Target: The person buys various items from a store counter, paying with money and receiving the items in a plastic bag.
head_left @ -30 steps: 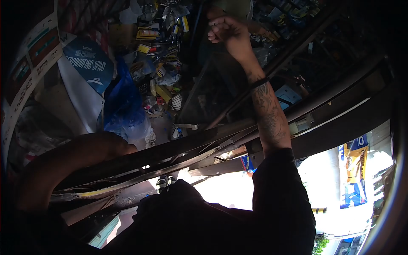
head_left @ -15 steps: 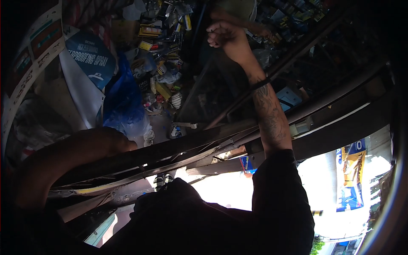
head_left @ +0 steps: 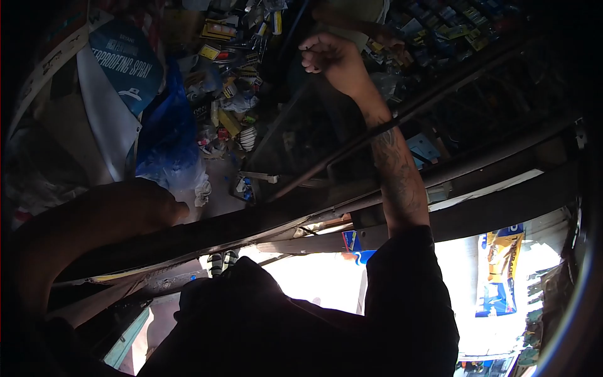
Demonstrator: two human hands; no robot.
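Teal and white fabric made up a printed banner [head_left: 125, 69] in the upper left of the frame, its lettering partly cut off. Below it, at the left, the left hand [head_left: 147, 204] appeared to rest along the dark rail [head_left: 232, 227], which crossed the frame from lower left toward the right; its underside was lost in shadow, so whether that grip was closed around the rail could not be told. Just above the hand hung a blue plastic bag [head_left: 166, 135], and to its right, in the upper middle, yellow and white packets [head_left: 217, 30] lay in a loose jumble. Farther right, at the upper centre, the right hand [head_left: 330, 60] was raised beyond the rail with its fingers curled inward; whether that grip held something small could not be told. Right beside it another person's hand [head_left: 394, 44] showed dimly, and the two could well have bumped if either had swung sideways. A slanted bar [head_left: 301, 178] ran up toward the tattooed forearm, which might have scraped on it if drawn back carelessly. Leaning harder on the rail could have made the left hand slip, while deep shade above and glare at the lower right, around a yellow-and-blue sign [head_left: 499, 273], could have caused a misjudged reach.
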